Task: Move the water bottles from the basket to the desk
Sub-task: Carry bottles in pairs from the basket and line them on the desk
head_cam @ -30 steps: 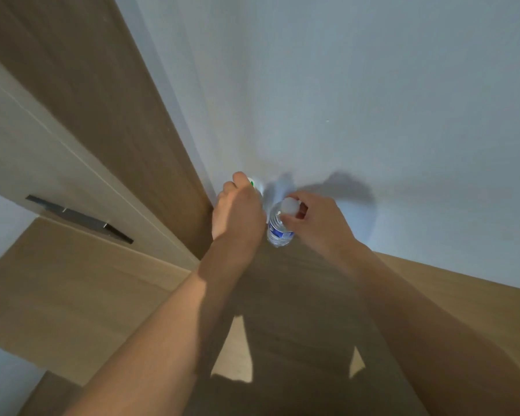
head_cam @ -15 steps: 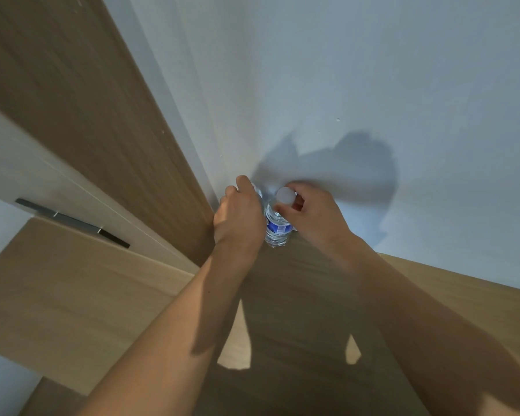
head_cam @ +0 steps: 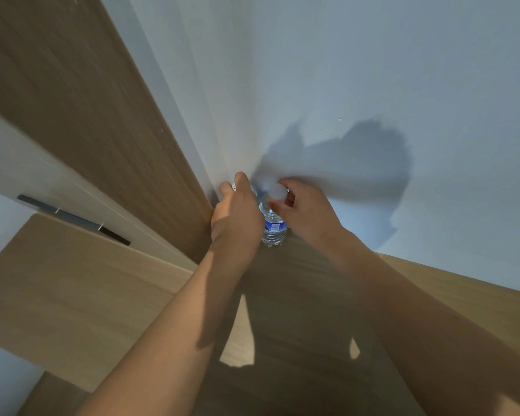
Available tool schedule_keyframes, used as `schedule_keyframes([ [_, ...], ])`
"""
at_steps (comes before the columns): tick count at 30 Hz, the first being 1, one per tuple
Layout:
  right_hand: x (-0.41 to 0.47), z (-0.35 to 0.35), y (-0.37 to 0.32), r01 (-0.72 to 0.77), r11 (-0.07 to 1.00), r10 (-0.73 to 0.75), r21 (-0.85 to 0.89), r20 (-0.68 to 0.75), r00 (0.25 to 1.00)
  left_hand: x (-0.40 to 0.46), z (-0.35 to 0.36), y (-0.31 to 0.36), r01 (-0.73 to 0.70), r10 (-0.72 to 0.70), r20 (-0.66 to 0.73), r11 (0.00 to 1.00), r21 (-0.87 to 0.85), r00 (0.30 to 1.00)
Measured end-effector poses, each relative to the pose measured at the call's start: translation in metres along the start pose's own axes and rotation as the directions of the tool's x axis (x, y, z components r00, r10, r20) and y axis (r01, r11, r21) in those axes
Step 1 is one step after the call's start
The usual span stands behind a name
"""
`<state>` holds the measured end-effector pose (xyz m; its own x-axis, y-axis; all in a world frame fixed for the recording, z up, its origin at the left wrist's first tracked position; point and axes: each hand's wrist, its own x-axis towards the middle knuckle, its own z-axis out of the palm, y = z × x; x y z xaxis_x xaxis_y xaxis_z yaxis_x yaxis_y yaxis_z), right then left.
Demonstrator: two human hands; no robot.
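Clear plastic bottle with white cap and blue label [head_cam: 273, 228] stands on wooden tabletop [head_cam: 463, 292] in white wall [head_cam: 342, 70] corner; right hand [head_cam: 305, 210] pinches cap; left hand [head_cam: 236, 219] grip cannot be told; brown wood panel [head_cam: 81, 100] alongside.

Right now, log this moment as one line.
right hand: grips clear blue-labelled plastic water bottle by its cap, upright on wooden desk | left hand: curled round mostly hidden object

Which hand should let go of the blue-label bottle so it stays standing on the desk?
The right hand: it alone pinches that bottle at the cap. The left hand is beside it, on something mostly hidden.
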<state>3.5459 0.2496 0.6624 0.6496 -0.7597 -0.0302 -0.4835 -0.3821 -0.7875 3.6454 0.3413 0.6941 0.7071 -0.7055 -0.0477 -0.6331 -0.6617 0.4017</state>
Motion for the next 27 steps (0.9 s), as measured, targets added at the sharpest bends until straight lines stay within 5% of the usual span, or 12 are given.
schedule_keyframes([
  [14, -0.022, -0.010, -0.015, -0.019, 0.995, 0.024, -0.101, 0.049, 0.999, -0.006, 0.009, -0.011, -0.068, 0.067, -0.025, 0.997, -0.038, 0.997],
  [22, -0.081, -0.041, -0.013, 0.036, 0.991, -0.057, -0.131, -0.164, 0.985, -0.045, -0.017, 0.005, -0.257, 0.259, -0.125, 0.966, 0.032, 0.958],
  [27, -0.125, -0.077, -0.009, 0.030, 0.979, -0.065, -0.200, -0.168, 0.984, -0.084, -0.020, 0.024, -0.338, 0.351, -0.177, 0.936, 0.104, 0.919],
])
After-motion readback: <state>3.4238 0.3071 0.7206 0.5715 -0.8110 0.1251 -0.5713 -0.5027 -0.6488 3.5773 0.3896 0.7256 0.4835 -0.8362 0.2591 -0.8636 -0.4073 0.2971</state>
